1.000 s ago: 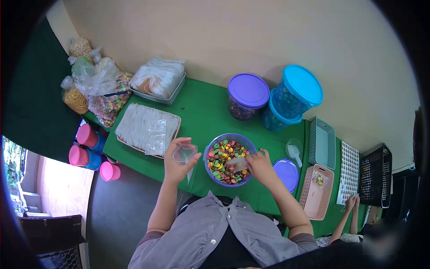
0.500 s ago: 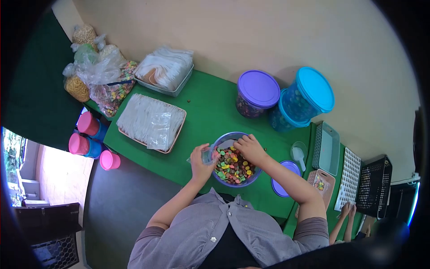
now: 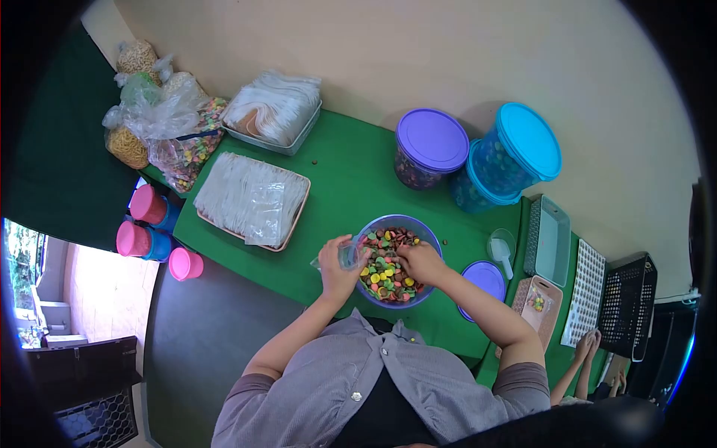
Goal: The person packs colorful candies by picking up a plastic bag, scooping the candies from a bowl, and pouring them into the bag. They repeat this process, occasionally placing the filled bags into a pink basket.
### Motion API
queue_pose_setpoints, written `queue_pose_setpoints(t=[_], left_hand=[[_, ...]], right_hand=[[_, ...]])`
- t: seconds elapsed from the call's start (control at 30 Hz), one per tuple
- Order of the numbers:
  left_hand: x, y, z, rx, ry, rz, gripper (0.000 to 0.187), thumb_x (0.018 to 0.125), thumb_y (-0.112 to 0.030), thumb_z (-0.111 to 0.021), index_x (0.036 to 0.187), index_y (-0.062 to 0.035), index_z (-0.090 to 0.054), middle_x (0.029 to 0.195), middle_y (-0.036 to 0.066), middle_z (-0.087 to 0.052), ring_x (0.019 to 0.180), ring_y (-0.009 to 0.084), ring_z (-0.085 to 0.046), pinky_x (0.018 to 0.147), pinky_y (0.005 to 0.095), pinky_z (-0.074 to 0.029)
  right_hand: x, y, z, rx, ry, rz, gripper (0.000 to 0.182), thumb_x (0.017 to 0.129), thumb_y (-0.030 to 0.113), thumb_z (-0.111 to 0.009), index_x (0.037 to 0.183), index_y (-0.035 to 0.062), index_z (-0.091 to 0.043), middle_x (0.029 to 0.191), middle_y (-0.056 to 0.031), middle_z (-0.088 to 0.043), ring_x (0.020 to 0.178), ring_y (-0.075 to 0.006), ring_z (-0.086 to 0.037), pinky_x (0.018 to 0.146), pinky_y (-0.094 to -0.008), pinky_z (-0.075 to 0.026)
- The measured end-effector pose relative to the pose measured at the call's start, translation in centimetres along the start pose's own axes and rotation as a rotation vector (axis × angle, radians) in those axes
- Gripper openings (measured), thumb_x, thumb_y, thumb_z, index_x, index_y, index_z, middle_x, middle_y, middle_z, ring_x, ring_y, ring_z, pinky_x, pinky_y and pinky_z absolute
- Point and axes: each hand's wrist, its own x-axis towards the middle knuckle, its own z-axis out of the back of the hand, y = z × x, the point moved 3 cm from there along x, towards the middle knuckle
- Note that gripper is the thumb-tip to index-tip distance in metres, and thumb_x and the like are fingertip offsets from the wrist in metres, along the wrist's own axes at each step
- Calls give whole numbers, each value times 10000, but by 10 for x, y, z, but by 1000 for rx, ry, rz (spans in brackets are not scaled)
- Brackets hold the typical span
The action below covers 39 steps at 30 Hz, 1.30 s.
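Observation:
A purple tub [image 3: 401, 302] of coloured, button-shaped pieces stands at the table's front edge. My left hand [image 3: 340, 270] is closed on a small clear plastic cup [image 3: 349, 256] at the tub's left rim. A bit of clear plastic film shows beside that cup. Inside the tub, my right hand [image 3: 420, 263] has its fingers down among the coloured pieces [image 3: 386, 270]; its fingertips are hidden, so what it grips cannot be made out.
Packet trays [image 3: 250, 201] and bags [image 3: 172, 127] lie left. Lidded tubs [image 3: 432, 142] stand behind; a purple lid [image 3: 484, 287], scoop [image 3: 504, 257], baskets [image 3: 547, 239] and a black crate [image 3: 629, 302] are right. Another person's hands [image 3: 588, 345] show lower right.
My right hand has moved from the tub's back rim down into the pieces, which lie differently now. My left hand stays at the rim with the cup. The view has shifted slightly.

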Motion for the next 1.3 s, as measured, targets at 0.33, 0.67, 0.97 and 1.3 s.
queue_pose_setpoints(t=[0.33, 0.67, 0.97, 1.3], left_hand=[[-2, -4, 6, 2, -8, 29, 526, 716, -237, -815, 1145, -92, -548, 971, 77, -608, 965, 265, -568, 891, 404, -398], [30, -32, 37, 98, 129, -84, 526, 689, -179, -804, 1141, -74, -554, 935, 79, -625, 917, 238, -607, 868, 378, -433], [46, -51, 44, 205, 332, -151, 567, 655, -180, -792, 1163, -109, -553, 962, 59, -626, 947, 235, -605, 896, 390, -400], [28, -88, -3, 215, 565, -305, 668, 601, -219, -827, 1176, -95, -512, 1063, 85, -603, 1005, 269, -585, 881, 407, -392]], right_hand=[[0, -16, -15, 1358, -333, -610, 285, 973, 259, -561, 1010, -18, -618, 843, -78, -671, 711, -134, -651, 648, -233, -531], [-22, -6, -23, 1418, -520, -763, 344, 1023, 304, -449, 1040, -26, -543, 849, -128, -651, 659, -168, -649, 610, -270, -564], [-59, -4, 6, 1664, -741, -761, 335, 1026, 267, -438, 1023, -51, -545, 831, -134, -634, 638, -161, -638, 599, -262, -565], [-81, 18, 74, 1491, -923, -573, 334, 1021, 272, -458, 1013, -48, -556, 760, -117, -640, 599, -132, -625, 577, -243, -544]])
